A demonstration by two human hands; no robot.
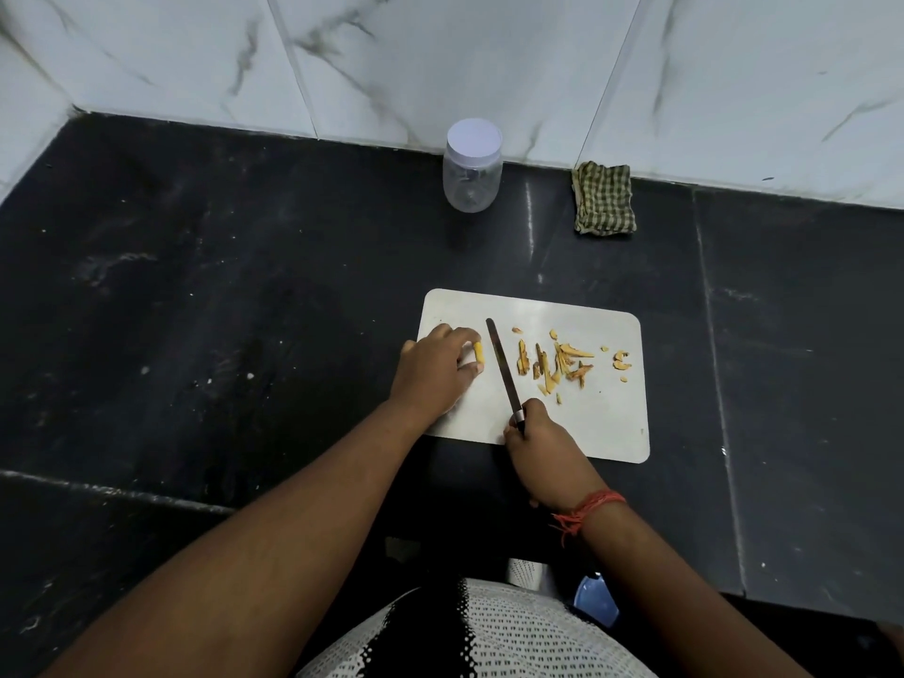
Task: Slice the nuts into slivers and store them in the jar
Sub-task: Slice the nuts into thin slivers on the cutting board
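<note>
A white cutting board (606, 423) lies on the black counter. My left hand (433, 371) pinches a pale yellow nut piece (478, 353) at the board's left edge. My right hand (543, 445) grips the handle of a knife (501, 367), whose blade points away from me just right of the nut. Several nut slivers (562, 362) lie scattered on the middle and right of the board. A clear plastic jar (472, 181) with a white lid stands shut near the back wall; it looks empty.
A folded green checked cloth (604, 198) lies by the wall, right of the jar. White marble wall tiles (440, 56) border the black counter (220, 310) at the back and left. Something blue (597, 601) shows below the counter's front edge.
</note>
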